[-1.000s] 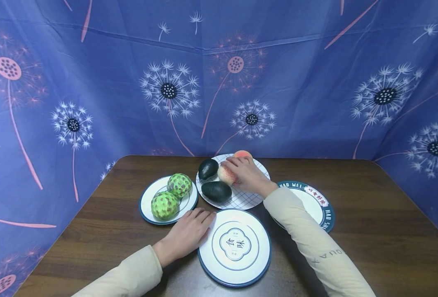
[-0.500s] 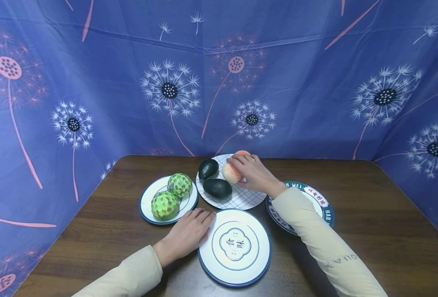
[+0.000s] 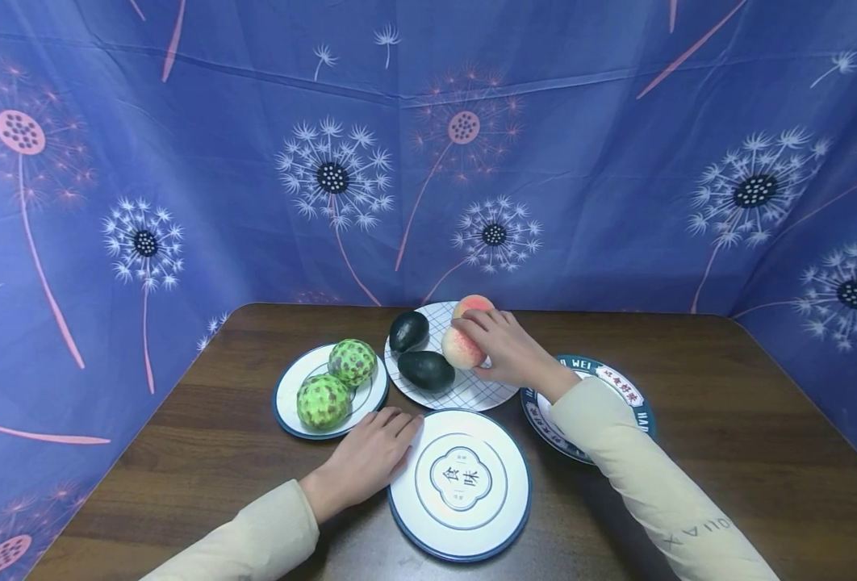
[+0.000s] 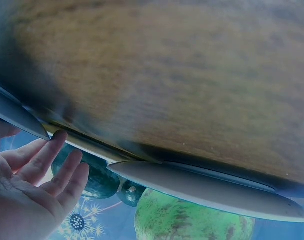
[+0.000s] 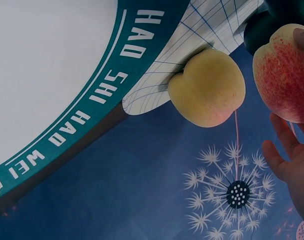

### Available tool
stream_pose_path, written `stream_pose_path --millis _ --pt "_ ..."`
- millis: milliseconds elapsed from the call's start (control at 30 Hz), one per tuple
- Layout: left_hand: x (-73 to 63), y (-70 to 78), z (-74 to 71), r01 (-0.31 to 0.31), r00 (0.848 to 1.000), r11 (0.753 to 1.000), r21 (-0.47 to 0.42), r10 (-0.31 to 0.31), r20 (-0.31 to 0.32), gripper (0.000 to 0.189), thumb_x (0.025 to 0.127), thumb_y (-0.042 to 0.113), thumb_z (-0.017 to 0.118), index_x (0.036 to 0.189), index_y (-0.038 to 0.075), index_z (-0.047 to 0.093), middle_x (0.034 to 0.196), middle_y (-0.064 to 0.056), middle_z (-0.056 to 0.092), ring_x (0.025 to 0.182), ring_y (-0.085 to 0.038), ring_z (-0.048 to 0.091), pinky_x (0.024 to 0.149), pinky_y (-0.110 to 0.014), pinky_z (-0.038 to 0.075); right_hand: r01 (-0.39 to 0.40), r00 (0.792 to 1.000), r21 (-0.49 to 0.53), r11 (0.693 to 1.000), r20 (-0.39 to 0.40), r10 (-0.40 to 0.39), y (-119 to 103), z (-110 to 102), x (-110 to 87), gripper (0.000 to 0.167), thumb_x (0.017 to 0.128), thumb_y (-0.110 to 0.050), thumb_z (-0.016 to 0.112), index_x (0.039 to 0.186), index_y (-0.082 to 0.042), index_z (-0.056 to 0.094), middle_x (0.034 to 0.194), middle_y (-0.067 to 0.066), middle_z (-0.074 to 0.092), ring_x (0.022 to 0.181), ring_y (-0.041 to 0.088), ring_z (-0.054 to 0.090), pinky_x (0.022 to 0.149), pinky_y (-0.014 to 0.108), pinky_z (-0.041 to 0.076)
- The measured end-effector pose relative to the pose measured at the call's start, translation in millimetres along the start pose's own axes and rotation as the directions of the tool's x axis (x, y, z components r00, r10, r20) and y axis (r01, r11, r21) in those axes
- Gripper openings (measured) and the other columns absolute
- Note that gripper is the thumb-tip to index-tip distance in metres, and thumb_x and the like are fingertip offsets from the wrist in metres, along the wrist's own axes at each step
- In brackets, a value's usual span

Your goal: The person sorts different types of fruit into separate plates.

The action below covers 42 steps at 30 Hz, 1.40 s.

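Observation:
My right hand (image 3: 512, 355) grips a peach (image 3: 461, 349) over the right part of the grid-lined plate (image 3: 475, 394). In the right wrist view, the thumb and fingers lie on opposite sides of this red-speckled peach (image 5: 284, 75). A second peach (image 3: 474, 304) sits behind it, near the plate's far rim. Two dark green, smooth, avocado-like fruits (image 3: 426, 369) rest on the plate's left part. My left hand (image 3: 366, 456) rests at the left rim of the front blue-rimmed plate (image 3: 465, 528); in the left wrist view its fingers (image 4: 64, 172) are extended and loosely spread.
At left, a blue-rimmed plate (image 3: 288, 397) bears two green balls with brown specks (image 3: 323, 401). A teal-rimmed, lettered plate (image 3: 620, 386) lies at right, partly under the right forearm. A blue dandelion-print cloth (image 3: 581, 202) hangs behind the wooden table (image 3: 733, 428).
The right hand has moved right and slightly toward the camera with the peach, uncovering more of the second peach. The left hand stays at the front plate's rim.

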<state>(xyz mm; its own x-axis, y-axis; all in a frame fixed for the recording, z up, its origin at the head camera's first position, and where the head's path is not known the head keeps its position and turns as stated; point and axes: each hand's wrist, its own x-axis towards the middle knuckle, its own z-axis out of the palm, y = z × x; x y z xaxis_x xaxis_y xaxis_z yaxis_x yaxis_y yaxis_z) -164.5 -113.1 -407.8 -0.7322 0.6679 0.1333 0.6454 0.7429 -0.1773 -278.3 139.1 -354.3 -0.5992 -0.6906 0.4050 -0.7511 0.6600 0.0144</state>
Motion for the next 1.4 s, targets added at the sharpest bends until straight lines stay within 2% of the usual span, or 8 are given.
stream_pose_path --millis 300,467,633,833,1000,1400 --pt "-0.3 0.1 -2.4 0.001 1.000 1.000 -0.001 -0.001 0.027 0.050 0.089 0.034 0.055 0.134 0.014 0.044 0.128 -0.003 0.054 0.118 -0.019 0.049 0.094 -0.036 0.046 -0.027 1.000 0.101 0.995 0.014 0.025 -6 -4 -9.8 0.081 0.061 -0.019 0.084 0.131 -0.014 0.043 0.127 0.008 0.047 0.117 0.025 0.045 0.096 0.051 0.039" --pt "-0.4 0.1 -2.2 0.004 1.000 1.000 0.005 -0.004 0.026 0.050 0.090 0.034 0.054 0.134 0.014 0.044 0.128 -0.003 0.054 0.118 -0.020 0.049 0.094 -0.036 0.046 -0.030 0.999 0.140 0.990 0.019 0.028 -12 -5 -14.9 0.084 0.060 -0.019 0.084 0.131 -0.013 0.042 0.129 0.006 0.045 0.120 0.022 0.041 0.100 0.051 0.038" --pt "-0.6 0.7 -2.4 0.008 1.000 1.000 0.009 -0.009 0.029 0.049 0.090 0.035 0.054 0.134 0.014 0.044 0.127 -0.003 0.055 0.118 -0.020 0.049 0.094 -0.036 0.046 -0.013 1.000 0.152 0.988 0.011 0.011 -16 -3 -20.8 0.086 0.059 -0.019 0.085 0.132 -0.008 0.040 0.131 0.007 0.044 0.123 0.023 0.039 0.102 0.048 0.039" --pt "-0.2 0.9 -3.3 0.010 0.999 1.000 0.009 -0.011 0.034 0.048 0.091 0.035 0.052 0.134 0.014 0.044 0.127 -0.003 0.055 0.118 -0.020 0.049 0.094 -0.037 0.046 0.027 1.000 0.158 0.987 0.006 -0.028 -24 -5 -27.3 0.084 0.059 -0.020 0.085 0.131 -0.010 0.042 0.130 0.009 0.045 0.119 0.024 0.043 0.099 0.046 0.042" --pt "0.0 0.6 -3.4 0.012 0.999 1.000 0.008 -0.012 0.040 0.047 0.092 0.034 0.051 0.134 0.014 0.045 0.127 -0.002 0.055 0.118 -0.020 0.049 0.095 -0.037 0.045 0.034 0.998 0.163 0.986 0.047 -0.042 -34 -7 -33.5 0.083 0.060 -0.020 0.085 0.131 -0.012 0.043 0.132 0.010 0.046 0.121 0.027 0.043 0.098 0.047 0.042" --pt "-0.2 1.2 -3.4 0.023 0.999 1.000 0.008 -0.024 0.049 0.047 0.092 0.034 0.051 0.134 0.014 0.044 0.128 -0.003 0.054 0.119 -0.021 0.048 0.095 -0.037 0.045 0.000 0.989 0.236 0.972 0.146 -0.036 -52 -3 -44.3 0.082 0.067 -0.026 0.080 0.134 -0.008 0.037 0.136 0.005 0.044 0.124 0.020 0.040 0.102 0.040 0.039"
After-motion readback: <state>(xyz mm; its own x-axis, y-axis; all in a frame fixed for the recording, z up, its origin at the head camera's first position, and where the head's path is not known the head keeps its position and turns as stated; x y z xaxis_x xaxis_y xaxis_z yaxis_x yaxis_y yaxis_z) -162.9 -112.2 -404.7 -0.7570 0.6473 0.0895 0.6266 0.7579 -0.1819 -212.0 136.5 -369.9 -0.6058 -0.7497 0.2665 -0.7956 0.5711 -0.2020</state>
